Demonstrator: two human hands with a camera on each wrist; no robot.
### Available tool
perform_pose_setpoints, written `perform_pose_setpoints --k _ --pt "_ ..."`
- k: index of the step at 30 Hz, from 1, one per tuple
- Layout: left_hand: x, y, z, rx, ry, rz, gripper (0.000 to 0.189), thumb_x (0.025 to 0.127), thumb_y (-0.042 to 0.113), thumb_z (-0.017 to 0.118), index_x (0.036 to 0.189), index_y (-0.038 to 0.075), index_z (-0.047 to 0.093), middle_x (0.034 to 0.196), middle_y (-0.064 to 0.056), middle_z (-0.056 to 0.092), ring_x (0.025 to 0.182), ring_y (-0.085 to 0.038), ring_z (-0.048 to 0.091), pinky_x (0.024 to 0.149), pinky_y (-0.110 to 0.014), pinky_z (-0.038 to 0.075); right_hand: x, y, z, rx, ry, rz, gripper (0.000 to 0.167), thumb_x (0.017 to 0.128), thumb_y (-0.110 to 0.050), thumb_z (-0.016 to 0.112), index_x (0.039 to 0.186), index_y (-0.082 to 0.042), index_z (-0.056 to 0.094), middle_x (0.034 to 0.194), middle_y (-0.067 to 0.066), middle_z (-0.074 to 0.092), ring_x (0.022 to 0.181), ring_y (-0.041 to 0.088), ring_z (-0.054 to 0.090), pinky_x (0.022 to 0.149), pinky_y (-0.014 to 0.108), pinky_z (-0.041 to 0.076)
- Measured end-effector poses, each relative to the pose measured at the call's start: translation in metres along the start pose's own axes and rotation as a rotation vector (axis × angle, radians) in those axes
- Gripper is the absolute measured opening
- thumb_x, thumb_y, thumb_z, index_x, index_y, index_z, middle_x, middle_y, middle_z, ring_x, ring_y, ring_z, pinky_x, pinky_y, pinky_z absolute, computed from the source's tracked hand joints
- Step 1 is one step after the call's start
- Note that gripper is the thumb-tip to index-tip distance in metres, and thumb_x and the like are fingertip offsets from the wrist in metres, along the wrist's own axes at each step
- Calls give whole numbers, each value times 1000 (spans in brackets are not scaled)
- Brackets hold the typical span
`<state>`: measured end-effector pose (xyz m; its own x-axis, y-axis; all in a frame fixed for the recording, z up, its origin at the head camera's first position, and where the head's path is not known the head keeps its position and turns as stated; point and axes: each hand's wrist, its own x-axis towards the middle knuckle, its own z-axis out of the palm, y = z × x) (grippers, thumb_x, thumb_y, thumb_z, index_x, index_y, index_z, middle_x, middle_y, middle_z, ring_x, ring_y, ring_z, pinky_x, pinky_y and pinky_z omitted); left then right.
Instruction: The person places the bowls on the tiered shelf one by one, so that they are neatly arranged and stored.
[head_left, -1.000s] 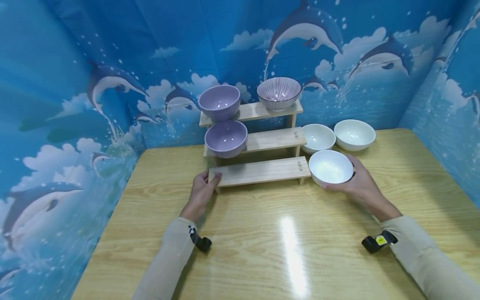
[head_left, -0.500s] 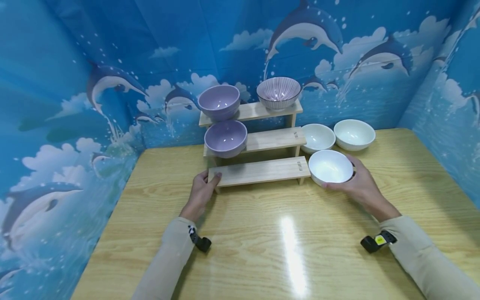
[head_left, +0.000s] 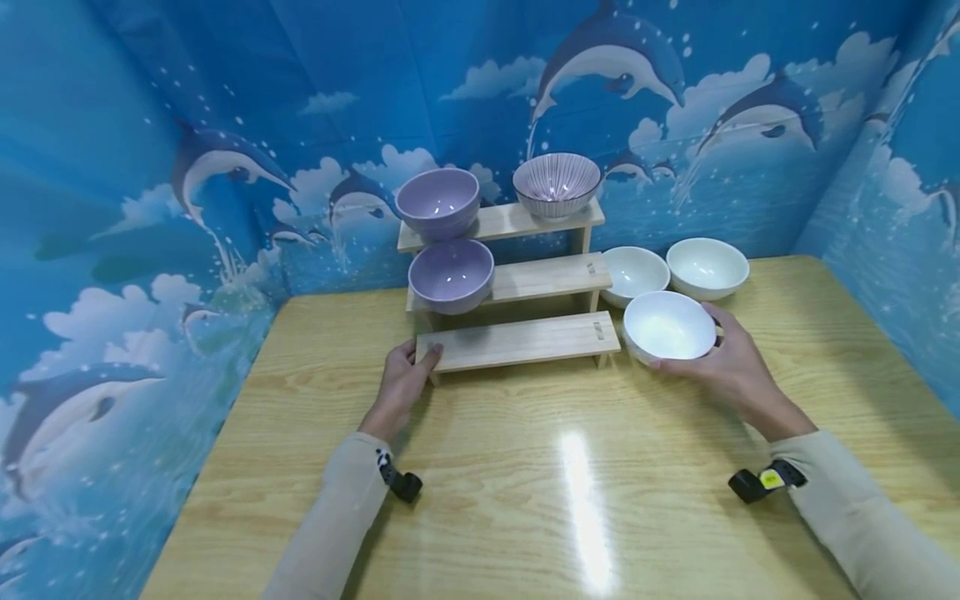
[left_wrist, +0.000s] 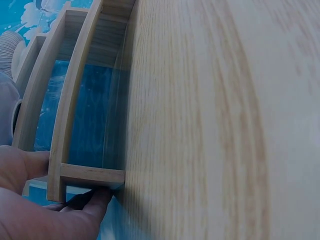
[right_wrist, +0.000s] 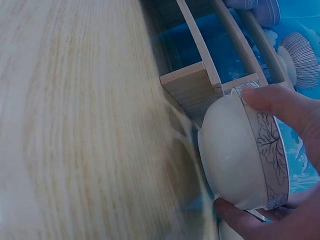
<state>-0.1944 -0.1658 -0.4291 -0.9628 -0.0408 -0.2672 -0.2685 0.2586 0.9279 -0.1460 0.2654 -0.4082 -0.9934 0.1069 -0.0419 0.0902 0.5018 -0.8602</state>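
My right hand [head_left: 738, 367] grips a white bowl [head_left: 669, 325] by its side, just right of the lowest step of a wooden three-step stand [head_left: 517, 342]. In the right wrist view the bowl [right_wrist: 232, 150] shows a grey leaf pattern under its rim, with thumb and fingers on opposite sides; it seems slightly off the table. At the stand's left end, my left hand [head_left: 401, 383] pinches the lowest step, thumb on top. The left wrist view shows its fingers [left_wrist: 97, 205] against the step's leg. Two purple bowls and a striped bowl [head_left: 557, 185] sit on the upper steps.
Two more white bowls [head_left: 636, 275] stand on the table behind the held one, to the right of the stand. A blue dolphin-print curtain [head_left: 337, 100] rises behind and beside the wooden table [head_left: 495, 483].
The right hand has shifted the white bowl slightly right and up, away from the lowest step's end. My left hand stays on the stand.
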Motion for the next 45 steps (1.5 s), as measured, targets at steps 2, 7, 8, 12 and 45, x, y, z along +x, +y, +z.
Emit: perform_pose_setpoints --k 2,7,8,12,45 --pt "0 -1 0 -1 -4 2 60 105 33 58 153 4 39 151 -12 49 139 -22 46 115 -39 38 -1 -1 -2 7 2 -7 124 73 -25 94 160 2 10 156 33 28 135 49 36 106 66 35" --pt "0 -1 0 -7 -7 5 60 105 33 58 153 3 39 151 -13 49 139 -24 46 115 -40 38 -3 -5 -5 30 17 -21 122 73 -22 94 160 1 13 156 32 28 135 48 36 106 66 35" --pt "0 -1 0 -7 -8 6 60 105 33 58 153 3 39 151 -13 49 139 -24 46 115 -40 38 -3 -6 -6 26 20 -21 122 73 -23 94 160 1 13 156 31 29 135 48 37 105 65 36" --pt "1 -2 0 -9 -11 7 60 105 32 58 153 3 39 151 -13 49 139 -25 46 115 -41 39 -5 -10 -9 14 31 -30 117 74 -25 94 160 -2 17 155 29 32 133 46 39 99 56 43" --pt "-1 0 0 -27 -14 24 55 105 31 58 150 2 44 145 -13 54 135 -24 49 114 -42 39 0 -62 -12 11 30 -126 117 75 -26 93 162 -7 16 158 24 28 137 49 39 97 61 48"
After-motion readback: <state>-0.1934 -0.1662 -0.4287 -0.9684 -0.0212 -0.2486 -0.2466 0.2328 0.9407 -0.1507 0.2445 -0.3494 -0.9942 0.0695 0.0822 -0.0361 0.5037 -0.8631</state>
